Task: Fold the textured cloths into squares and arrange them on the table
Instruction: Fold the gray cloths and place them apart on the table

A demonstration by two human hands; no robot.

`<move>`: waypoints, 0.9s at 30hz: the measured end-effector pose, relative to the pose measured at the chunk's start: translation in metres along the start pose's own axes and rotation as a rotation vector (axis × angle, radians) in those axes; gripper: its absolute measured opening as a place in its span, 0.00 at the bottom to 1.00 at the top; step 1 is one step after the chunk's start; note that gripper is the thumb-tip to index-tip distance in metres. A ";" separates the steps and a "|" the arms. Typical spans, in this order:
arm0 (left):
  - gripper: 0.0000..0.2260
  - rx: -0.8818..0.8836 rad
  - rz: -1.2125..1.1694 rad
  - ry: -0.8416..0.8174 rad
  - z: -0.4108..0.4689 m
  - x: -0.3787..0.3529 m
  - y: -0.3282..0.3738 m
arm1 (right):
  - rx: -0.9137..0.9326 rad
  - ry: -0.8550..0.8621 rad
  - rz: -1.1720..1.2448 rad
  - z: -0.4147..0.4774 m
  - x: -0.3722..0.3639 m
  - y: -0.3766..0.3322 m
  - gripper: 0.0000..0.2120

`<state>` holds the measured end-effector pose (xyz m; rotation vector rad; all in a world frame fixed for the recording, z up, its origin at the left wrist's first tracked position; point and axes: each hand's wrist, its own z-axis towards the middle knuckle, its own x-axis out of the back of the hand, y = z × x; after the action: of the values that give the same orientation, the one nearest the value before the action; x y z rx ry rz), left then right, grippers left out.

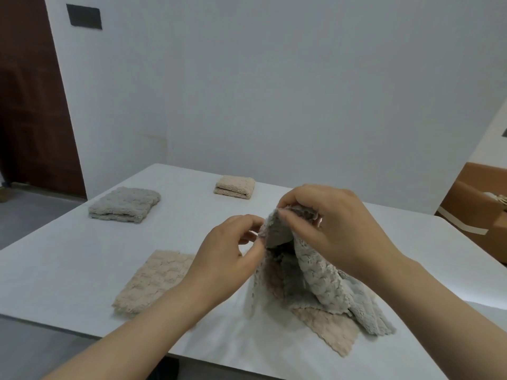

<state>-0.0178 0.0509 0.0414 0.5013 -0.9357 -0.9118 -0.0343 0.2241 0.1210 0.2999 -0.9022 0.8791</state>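
Observation:
A grey textured cloth (315, 275) hangs lifted above the white table (82, 259), its lower end draped on the surface. My right hand (329, 223) pinches its top edge, and my left hand (230, 256) pinches the same edge just to the left. Under the grey cloth lies a beige cloth (329, 333), partly hidden. A flat beige cloth (153, 281) lies to the left of my left hand. A folded grey cloth (124, 204) sits at the far left, and a folded beige cloth (234, 186) sits at the far middle.
The table's near edge runs across the lower left, with grey floor beyond it. A brown cardboard box (474, 209) stands off the table at the right. A white wall rises behind the table, and a dark brown door (30, 105) is at the far left.

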 end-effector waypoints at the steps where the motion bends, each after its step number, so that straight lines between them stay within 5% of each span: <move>1: 0.10 -0.003 0.008 -0.008 0.000 0.001 -0.001 | 0.007 0.002 0.005 0.001 0.000 -0.002 0.04; 6: 0.14 0.030 -0.019 0.012 -0.003 0.011 0.001 | 0.042 0.022 0.010 0.008 0.007 -0.012 0.04; 16: 0.04 0.028 0.059 0.130 -0.005 0.050 0.000 | 0.089 0.184 0.044 0.021 0.033 -0.026 0.03; 22: 0.13 -0.003 0.070 0.191 -0.003 0.077 -0.001 | 0.072 0.257 0.031 0.026 0.044 -0.020 0.04; 27: 0.08 0.023 0.064 0.222 0.000 0.098 -0.003 | 0.014 0.264 0.034 0.027 0.048 -0.011 0.02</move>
<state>0.0080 -0.0327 0.0848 0.5764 -0.7567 -0.7706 -0.0259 0.2280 0.1761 0.1753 -0.6578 0.9322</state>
